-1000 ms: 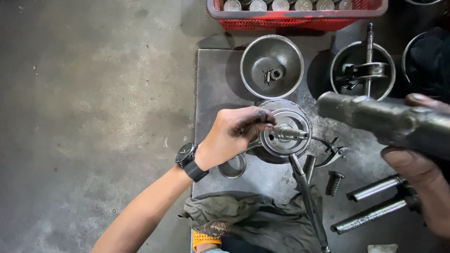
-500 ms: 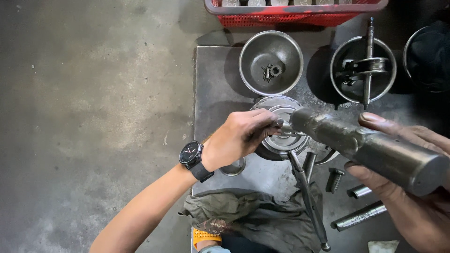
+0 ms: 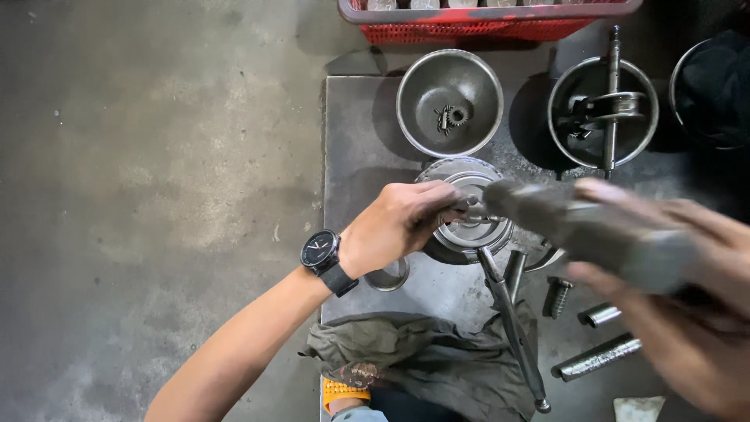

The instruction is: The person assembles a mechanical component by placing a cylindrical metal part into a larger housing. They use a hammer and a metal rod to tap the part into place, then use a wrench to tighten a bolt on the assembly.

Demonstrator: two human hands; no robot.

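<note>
The right hand (image 3: 687,289), gripping a heavy power tool (image 3: 578,230), has swung its nose in from 3 o'clock onto the round metal hub (image 3: 469,211) mid-surface; the left hand (image 3: 398,227) now pinches the hub's centre, steadying it.

We see a grey metal plate (image 3: 367,141) lying on the concrete floor (image 3: 156,156). On it we find two steel bowls (image 3: 449,101) (image 3: 601,113), a round metal disc (image 3: 469,223), a small ring (image 3: 388,275), a bolt (image 3: 556,295), two short rods (image 3: 598,358), a long bar (image 3: 512,332) and a crumpled rag (image 3: 422,363). A red basket (image 3: 484,19) sits at its far edge.
</note>
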